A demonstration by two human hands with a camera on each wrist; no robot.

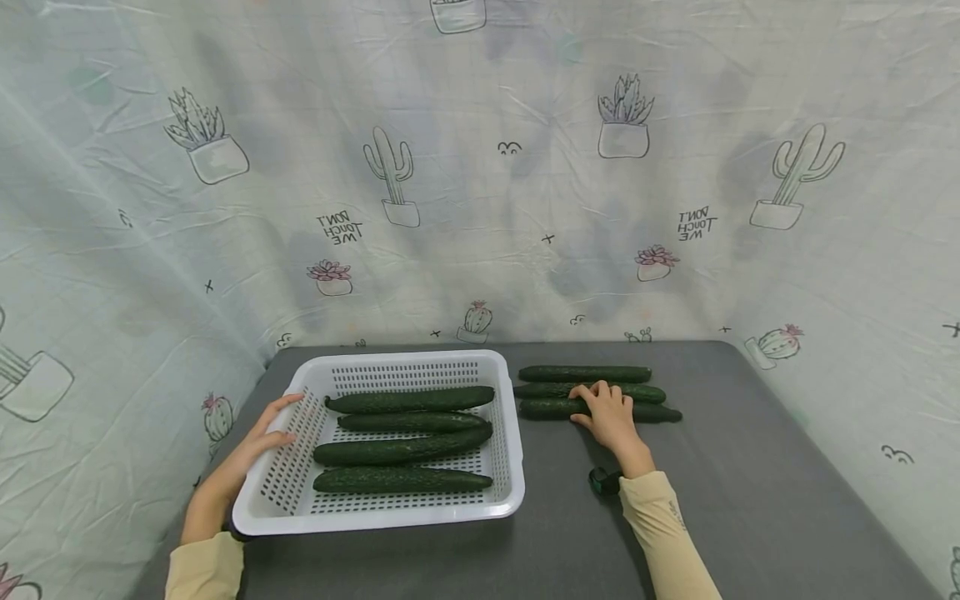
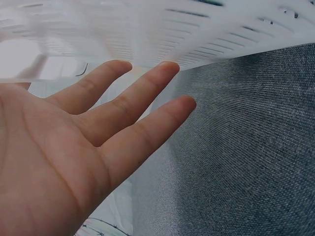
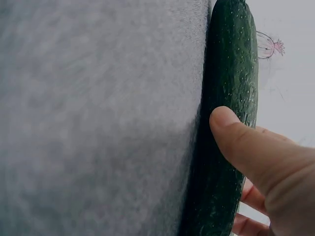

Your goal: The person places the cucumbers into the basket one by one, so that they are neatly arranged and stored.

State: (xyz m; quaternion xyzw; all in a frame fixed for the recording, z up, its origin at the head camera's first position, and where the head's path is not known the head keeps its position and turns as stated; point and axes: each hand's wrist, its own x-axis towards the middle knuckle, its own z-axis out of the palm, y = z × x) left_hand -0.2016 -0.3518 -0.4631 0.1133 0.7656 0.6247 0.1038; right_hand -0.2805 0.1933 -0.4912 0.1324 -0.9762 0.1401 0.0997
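A white slotted plastic basket holds several dark green cucumbers lying crosswise. My left hand rests at its left rim, thumb and index finger over the edge. In the left wrist view, three fingers stretch out, loosely spread, beside the slotted wall. Right of the basket, three more cucumbers lie side by side on the table. My right hand holds the nearest cucumber around its middle, thumb on the near side. Its other fingers reach over to the far side, partly hidden.
A grey cloth-covered table carries everything. The middle cucumber and the far cucumber lie just behind the held one. Pale curtains printed with cacti hang behind and at both sides.
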